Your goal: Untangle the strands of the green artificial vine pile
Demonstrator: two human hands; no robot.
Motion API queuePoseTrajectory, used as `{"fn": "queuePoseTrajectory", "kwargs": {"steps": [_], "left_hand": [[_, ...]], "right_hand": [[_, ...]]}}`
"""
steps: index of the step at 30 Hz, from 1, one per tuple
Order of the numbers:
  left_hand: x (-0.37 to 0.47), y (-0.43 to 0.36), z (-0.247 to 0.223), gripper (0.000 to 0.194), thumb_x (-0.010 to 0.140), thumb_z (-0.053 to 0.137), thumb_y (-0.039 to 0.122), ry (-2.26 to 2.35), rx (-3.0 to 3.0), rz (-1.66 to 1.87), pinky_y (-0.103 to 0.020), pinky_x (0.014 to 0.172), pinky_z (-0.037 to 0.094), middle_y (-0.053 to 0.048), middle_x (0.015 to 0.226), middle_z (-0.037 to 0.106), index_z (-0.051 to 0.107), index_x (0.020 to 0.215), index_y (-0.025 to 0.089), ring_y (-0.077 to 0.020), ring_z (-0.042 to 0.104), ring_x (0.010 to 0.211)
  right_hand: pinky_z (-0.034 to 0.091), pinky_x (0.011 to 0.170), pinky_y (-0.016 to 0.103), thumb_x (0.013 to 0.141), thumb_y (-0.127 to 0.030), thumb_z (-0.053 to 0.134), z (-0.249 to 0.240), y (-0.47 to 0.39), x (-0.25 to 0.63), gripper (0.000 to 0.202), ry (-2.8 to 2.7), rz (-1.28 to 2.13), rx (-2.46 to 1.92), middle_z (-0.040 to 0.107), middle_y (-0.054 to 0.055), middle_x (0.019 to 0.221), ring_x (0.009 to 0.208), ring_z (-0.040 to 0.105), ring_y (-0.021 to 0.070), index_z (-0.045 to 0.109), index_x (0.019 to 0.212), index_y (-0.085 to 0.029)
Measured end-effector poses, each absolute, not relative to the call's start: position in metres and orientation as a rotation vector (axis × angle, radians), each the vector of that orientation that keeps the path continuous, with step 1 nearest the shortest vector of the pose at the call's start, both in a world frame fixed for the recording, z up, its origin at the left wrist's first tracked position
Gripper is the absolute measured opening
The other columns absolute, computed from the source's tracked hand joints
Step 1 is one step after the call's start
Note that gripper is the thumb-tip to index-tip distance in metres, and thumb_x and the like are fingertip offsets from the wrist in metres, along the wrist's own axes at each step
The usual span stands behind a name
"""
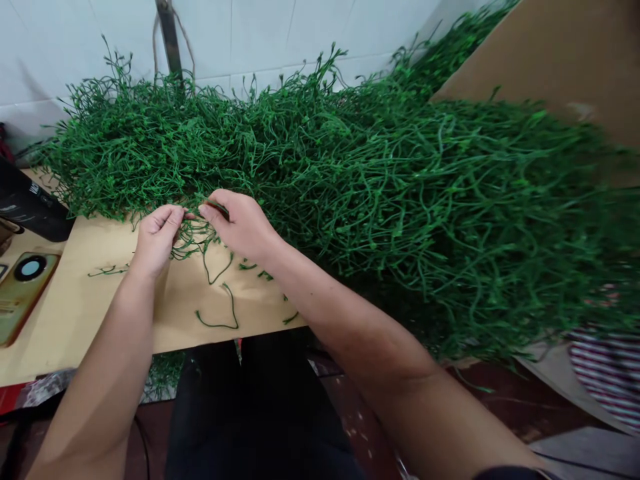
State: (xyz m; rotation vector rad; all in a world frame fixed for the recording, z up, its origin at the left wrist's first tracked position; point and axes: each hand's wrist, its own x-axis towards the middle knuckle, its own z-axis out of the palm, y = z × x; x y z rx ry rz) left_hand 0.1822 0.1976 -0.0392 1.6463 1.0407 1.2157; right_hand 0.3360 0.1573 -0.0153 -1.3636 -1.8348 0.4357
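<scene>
My left hand (158,239) and my right hand (239,223) meet over the tan board, fingertips close together. Thumb and forefinger of each are pinched at thin green stems, though the exact piece between them is too small to make out fully. Below the fingers a small tangle of green stems (187,243) hangs or lies on the board. A long heap of thin, branching green stems with small tips (400,187) spreads just beyond my hands and off to the right. Loose single stems (220,325) lie on the board in front of me.
The tan board (95,313) ends just above my lap. On the left are a phone (27,290) and a black bottle lying tilted (33,200). A cardboard sheet (545,60) leans at the right, and a metal post (170,40) stands by the white wall.
</scene>
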Motion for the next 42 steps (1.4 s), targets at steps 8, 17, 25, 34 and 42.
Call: {"fn": "queuePoseTrajectory", "kwargs": {"steps": [8,17,25,34,42], "left_hand": [[0.184,0.199,-0.040,0.044,0.071,0.057,0.062,0.996,1.619,1.182,-0.021,0.042,0.029,0.001,0.058,0.051,0.060,0.073,0.018,-0.0077,0.040,0.048],[0.187,0.192,-0.035,0.046,0.070,0.059,0.061,0.974,1.631,1.077,-0.019,0.044,0.034,0.000,0.058,0.052,0.063,0.072,0.015,-0.0080,0.045,0.051],[0.174,0.192,-0.035,0.041,0.077,0.056,0.053,1.144,1.868,1.033,-0.021,0.054,0.040,-0.003,0.068,0.061,0.068,0.080,0.014,-0.0111,0.051,0.061],[0.166,0.209,-0.045,0.021,0.077,0.056,0.035,1.409,2.051,1.031,-0.023,0.061,0.037,0.001,0.062,0.055,0.066,0.075,0.017,-0.0119,0.048,0.063],[0.143,0.218,-0.031,0.027,0.081,0.048,0.035,1.500,1.404,1.430,-0.022,0.043,0.024,0.002,0.053,0.044,0.061,0.066,0.015,-0.0070,0.034,0.046]], "right_hand": [[0.038,0.063,0.025,0.091,-0.034,0.041,-0.017,0.157,0.342,0.027,-1.664,0.736,-1.161,0.045,-0.002,0.066,0.064,0.043,0.0094,0.042,0.069,-0.019],[0.026,0.045,0.020,0.080,-0.057,0.051,-0.020,0.161,0.344,0.042,-1.317,1.123,-0.947,0.029,-0.007,0.055,0.050,0.028,0.0046,0.045,0.065,-0.018],[0.017,0.041,0.021,0.085,-0.053,0.048,-0.019,0.164,0.352,0.039,-1.155,1.226,-0.949,0.020,-0.008,0.052,0.044,0.018,0.0041,0.041,0.065,-0.020],[0.023,0.044,0.020,0.087,-0.042,0.050,-0.013,0.145,0.350,0.036,-1.276,0.954,-0.969,0.030,-0.005,0.056,0.049,0.027,0.0044,0.038,0.062,-0.019],[0.023,0.046,0.022,0.091,-0.027,0.042,0.031,0.094,0.387,0.031,-1.395,0.257,-1.041,0.033,-0.005,0.055,0.046,0.028,0.0036,0.044,0.061,-0.019]]}}
